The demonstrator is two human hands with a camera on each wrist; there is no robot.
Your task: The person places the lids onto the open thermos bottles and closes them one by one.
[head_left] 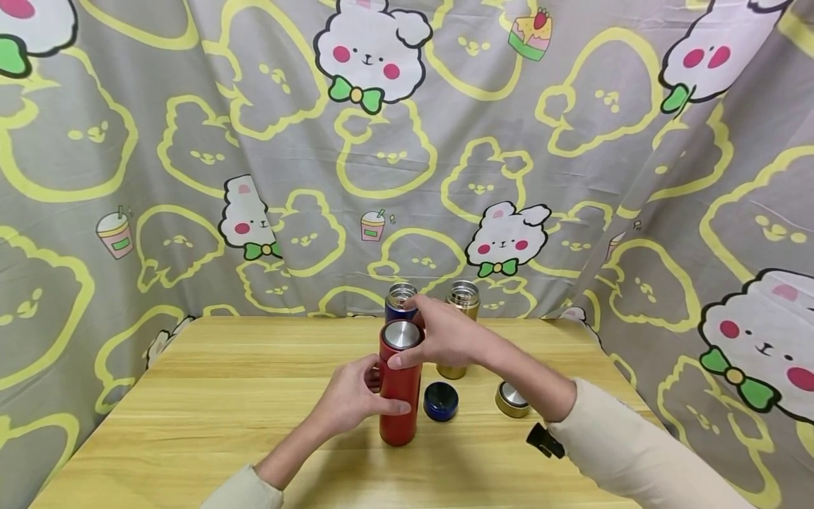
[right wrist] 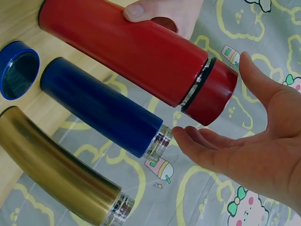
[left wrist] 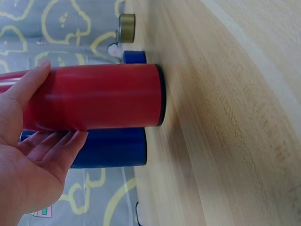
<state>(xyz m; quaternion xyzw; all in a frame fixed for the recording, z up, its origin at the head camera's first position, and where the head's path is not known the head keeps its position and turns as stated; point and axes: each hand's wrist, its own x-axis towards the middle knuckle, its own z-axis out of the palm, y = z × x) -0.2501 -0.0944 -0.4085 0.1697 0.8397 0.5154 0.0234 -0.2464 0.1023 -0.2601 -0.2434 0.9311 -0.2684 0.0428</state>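
A red thermos flask [head_left: 399,406] stands upright on the table, its steel-topped red lid [right wrist: 214,94] sitting at its mouth with a thin gap of silvery thread below. My left hand [head_left: 350,396] grips the flask's body, thumb on one side and fingers on the other. Around the lid, my right hand [head_left: 448,331] has its thumb and fingers spread; in the right wrist view they stand apart from it. Behind are a blue flask [right wrist: 99,106] and a gold flask [right wrist: 61,174], both with bare steel necks.
To the right of the red flask lies a blue lid [head_left: 441,401], dark hollow side up. Farther right is a gold lid [head_left: 512,400] with a steel top. A patterned curtain [head_left: 394,177] hangs behind the wooden table [head_left: 254,382].
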